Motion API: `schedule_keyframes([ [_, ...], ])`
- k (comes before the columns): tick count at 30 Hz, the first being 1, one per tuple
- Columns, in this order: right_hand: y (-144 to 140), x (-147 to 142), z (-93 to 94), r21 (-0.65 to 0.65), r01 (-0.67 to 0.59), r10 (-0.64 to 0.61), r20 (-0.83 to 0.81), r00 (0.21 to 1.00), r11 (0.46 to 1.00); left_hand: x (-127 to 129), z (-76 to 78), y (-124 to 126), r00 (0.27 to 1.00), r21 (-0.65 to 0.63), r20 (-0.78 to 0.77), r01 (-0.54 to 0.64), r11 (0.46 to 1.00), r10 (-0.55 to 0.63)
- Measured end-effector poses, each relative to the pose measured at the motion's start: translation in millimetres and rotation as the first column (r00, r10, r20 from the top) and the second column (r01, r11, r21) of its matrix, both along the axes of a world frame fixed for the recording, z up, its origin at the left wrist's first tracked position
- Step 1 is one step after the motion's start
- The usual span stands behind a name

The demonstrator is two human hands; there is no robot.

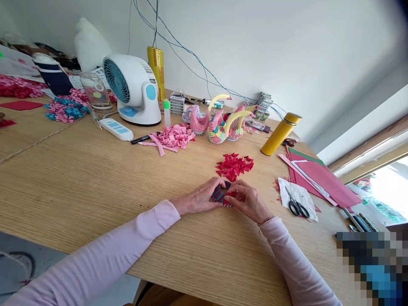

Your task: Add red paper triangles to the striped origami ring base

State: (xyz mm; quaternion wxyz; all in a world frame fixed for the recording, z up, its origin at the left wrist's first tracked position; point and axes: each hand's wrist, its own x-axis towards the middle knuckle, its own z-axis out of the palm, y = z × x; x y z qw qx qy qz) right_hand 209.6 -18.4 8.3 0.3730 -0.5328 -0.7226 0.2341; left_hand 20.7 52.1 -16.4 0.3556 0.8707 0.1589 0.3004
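Toward the far left corner of the surface (79,170) lies a heap of pink and blue folded paper pieces (66,108), and just right of it stands a white desk fan (132,89) with a white power strip (116,129) in front of it. Further right, a pile of pink folded pieces (174,137) sits near the far edge, with 2 paper swans (219,121) behind it. In the middle of the surface my left hand (199,198) clasps the left side of a small round piece of red and blue folded paper (221,194), fingers curled over its rim. My right hand (248,202) grips the right side of that same piece, thumb and fingertips pinched on it, and the 2 hands nearly touch. Just beyond them is a scatter of red folded triangles (234,165). A yellow flask (280,134) lies tilted further right, and black scissors (297,206) rest on a scrap of white paper (298,196) near the right edge, beside sheets of red paper (321,180).
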Motion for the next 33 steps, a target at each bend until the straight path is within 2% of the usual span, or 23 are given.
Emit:
schedule_keyframes([
  [10,0.5,1.9,-1.6,-0.017,-0.034,0.035,0.035,0.999,0.999,-0.1,-7.8,2.1,1.0,-0.019,-0.001,-0.006,1.0,0.006],
  [17,1.9,3.3,-5.2,0.031,-0.037,0.035,0.077,0.996,0.999,0.1,-4.9,0.9,1.0,-0.021,-0.015,-0.02,1.0,0.02],
  [33,2.3,3.0,-6.5,0.034,-0.049,0.046,0.103,0.994,0.998,0.1,-5.5,1.5,1.0,-0.01,-0.016,-0.011,1.0,0.011],
])
